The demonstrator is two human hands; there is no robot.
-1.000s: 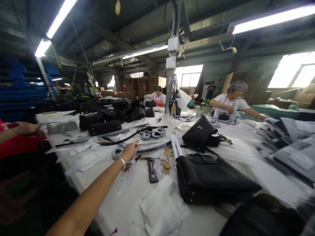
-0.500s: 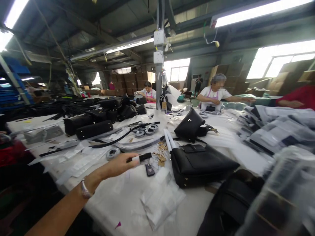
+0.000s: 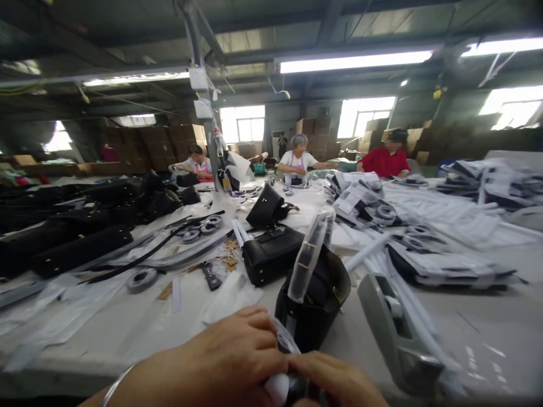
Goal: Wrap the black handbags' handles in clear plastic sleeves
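My left hand (image 3: 229,356) is closed at the bottom middle, low over the near edge of the table. Clear plastic wrap (image 3: 285,334) bulges out past its fingers, with a white piece (image 3: 278,387) just below. Fingertip to fingertip with it, my right hand (image 3: 339,380) is closed round the same bundle. What lies inside the plastic is mostly hidden by the fingers. Right behind my hands an open-topped black bag (image 3: 307,322) stands upright. A plastic-wrapped handle (image 3: 306,263) arches up from it.
A grey tape dispenser (image 3: 396,333) stands to the right. Farther in lie a black handbag (image 3: 271,254), brown tags (image 3: 230,255), a dark key fob (image 3: 211,276) and a grey roll (image 3: 141,280). Black bags (image 3: 82,249) pile up left; co-workers sit across the table.
The view has swung right. My left hand has come back from the table's middle, where it held a small black-and-white piece, to the near edge. My right hand has come into view.
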